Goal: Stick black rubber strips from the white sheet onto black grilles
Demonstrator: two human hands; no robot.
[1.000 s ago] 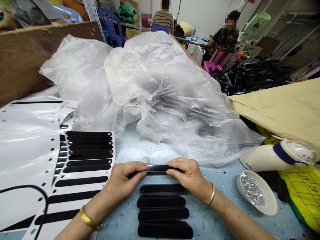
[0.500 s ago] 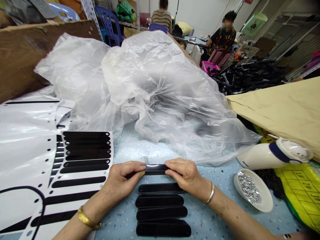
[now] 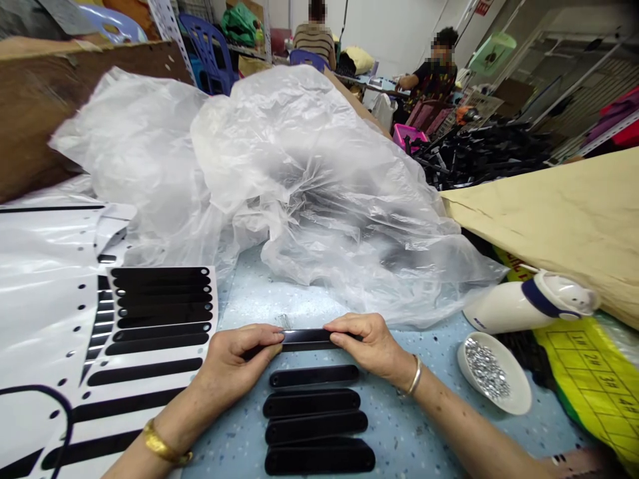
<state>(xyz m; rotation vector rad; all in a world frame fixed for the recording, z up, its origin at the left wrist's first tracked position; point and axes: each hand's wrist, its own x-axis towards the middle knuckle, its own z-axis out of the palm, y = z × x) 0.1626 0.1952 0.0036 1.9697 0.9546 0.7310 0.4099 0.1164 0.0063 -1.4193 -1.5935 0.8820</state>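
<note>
Little has moved since the earlier frames: both hands keep their grip, and the whole scene sits slightly further left in view. Beyond the hands, a big crumpled clear plastic bag [image 3: 309, 179] covers the far side of the bench [image 3: 404, 432]. To the left of the left hand [image 3: 239, 362] lies a white perforated sheet [image 3: 44, 293] carrying black strips. Well to the right of the right hand [image 3: 369, 346] lie a white bottle [image 3: 504, 306] on its side and, nearer, a white dish [image 3: 516, 402] of small silver pieces. Just below the hands, four black strips [image 3: 314, 426] lie in a row on the bench. Both hands pinch the ends of one glossy black strip [image 3: 304, 338], held level between them just above that row.
</note>
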